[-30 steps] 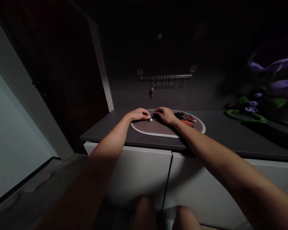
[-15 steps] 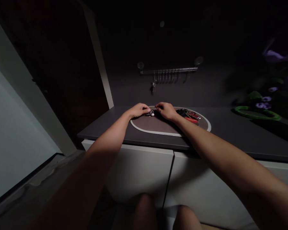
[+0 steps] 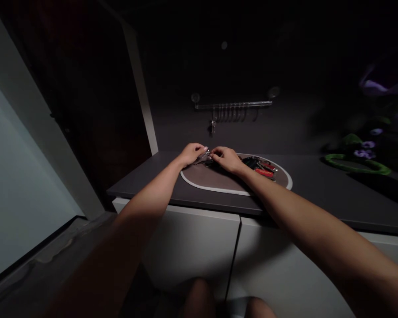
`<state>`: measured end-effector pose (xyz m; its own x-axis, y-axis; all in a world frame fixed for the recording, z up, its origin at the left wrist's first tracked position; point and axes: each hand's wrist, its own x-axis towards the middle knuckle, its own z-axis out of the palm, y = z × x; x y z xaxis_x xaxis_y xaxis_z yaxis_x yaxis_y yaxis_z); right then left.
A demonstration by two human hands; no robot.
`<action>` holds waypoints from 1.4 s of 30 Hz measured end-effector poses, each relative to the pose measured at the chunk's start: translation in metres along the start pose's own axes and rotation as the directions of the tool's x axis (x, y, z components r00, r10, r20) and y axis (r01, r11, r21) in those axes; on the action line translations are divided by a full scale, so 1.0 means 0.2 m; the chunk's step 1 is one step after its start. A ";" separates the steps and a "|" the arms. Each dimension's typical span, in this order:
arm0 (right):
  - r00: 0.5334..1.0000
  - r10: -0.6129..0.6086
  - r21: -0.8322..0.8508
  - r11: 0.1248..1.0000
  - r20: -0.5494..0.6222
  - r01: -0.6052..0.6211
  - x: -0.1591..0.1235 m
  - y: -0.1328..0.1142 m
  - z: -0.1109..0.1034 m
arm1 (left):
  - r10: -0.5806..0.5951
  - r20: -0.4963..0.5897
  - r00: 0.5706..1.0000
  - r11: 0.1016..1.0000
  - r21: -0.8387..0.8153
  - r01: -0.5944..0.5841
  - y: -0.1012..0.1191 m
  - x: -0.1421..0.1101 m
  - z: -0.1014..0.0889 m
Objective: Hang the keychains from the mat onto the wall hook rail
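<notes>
Pinching a small metal key ring (image 3: 206,155) narrowly in my left grip (image 3: 192,153), I'm holding my right grip (image 3: 226,160) closed against it, though in this dim head view I cannot tell whether that grip is holding it too. The ring is sitting just over the far part of an oval brown mat (image 3: 215,188). I'm judging it light, stiff and slippery, so a tight pinch on its edge seems the surest hold. Beside my right grip, a bunch of keys with red pieces (image 3: 260,168) is lying on the mat, looking loose enough to shift if bumped. The mat's pale rim is curving in front of my grips, and the dark surface (image 3: 142,187) is stretching past it on both sides, toward a green loop (image 3: 357,165) on the right. Its near edge is running above white cabinet doors (image 3: 189,249), and a rail with hooks (image 3: 232,105) is crossing the wall behind.
</notes>
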<state>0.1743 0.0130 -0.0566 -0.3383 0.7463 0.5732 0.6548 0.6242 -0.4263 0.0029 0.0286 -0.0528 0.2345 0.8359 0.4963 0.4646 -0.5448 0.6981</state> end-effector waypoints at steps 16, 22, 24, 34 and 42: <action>0.987 -0.080 -0.048 0.996 -0.139 0.074 0.02 0.02 -0.02 | -0.015 0.024 1.000 0.999 -0.048 0.016 0.02 -0.01 0.02; 0.980 -0.049 0.026 0.998 -0.193 0.056 0.03 0.03 -0.02 | -0.011 0.034 0.999 0.997 -0.082 0.014 0.00 0.01 0.02; 0.980 -0.022 0.078 0.996 -0.197 0.038 0.03 0.03 -0.01 | -0.019 0.046 0.999 0.992 -0.120 0.024 0.00 0.01 0.02; 0.984 0.096 0.422 0.906 -0.150 -0.024 0.05 0.07 0.02 | -0.008 0.095 0.995 0.980 -0.196 0.027 0.02 -0.01 0.05; 0.979 0.132 0.543 0.839 -0.155 -0.027 0.06 0.08 0.02 | 0.108 -0.005 0.994 0.974 -0.201 -0.107 0.03 -0.01 0.04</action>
<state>0.1778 0.0322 -0.0599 -0.1401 0.7772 0.6135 0.1919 0.6292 -0.7532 0.0125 0.0248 -0.0534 0.2791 0.7716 0.5717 0.2556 -0.6335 0.7303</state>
